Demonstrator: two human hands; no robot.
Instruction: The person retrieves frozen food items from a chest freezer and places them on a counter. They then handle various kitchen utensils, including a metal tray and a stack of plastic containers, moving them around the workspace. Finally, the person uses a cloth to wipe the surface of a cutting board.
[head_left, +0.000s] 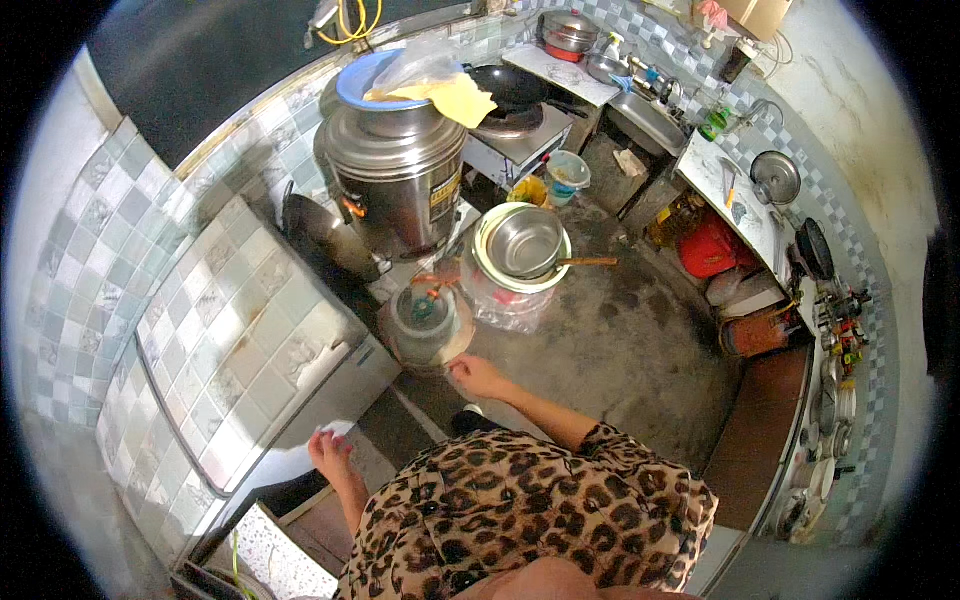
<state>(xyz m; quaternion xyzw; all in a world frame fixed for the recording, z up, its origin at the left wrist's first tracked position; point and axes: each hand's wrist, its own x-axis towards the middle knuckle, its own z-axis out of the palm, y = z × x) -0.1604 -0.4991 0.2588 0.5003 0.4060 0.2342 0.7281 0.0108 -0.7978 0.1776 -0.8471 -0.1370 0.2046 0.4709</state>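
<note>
My left hand is raised beside the front of a tiled cabinet, its fingers apart and holding nothing that shows. My right hand hangs over the floor with its fingers curled; whether anything small is inside cannot be seen. Just beyond the right hand stands a gas cylinder with a ring collar and an orange-and-green valve. Behind it, a metal saucepan with a wooden handle rests in pale basins on the floor, next to clear plastic bags.
A large steel pot bears a blue basin and yellow sheet material. Beyond are a stove, a wok, a bucket and a sink. A white counter with shelves below curves along the right.
</note>
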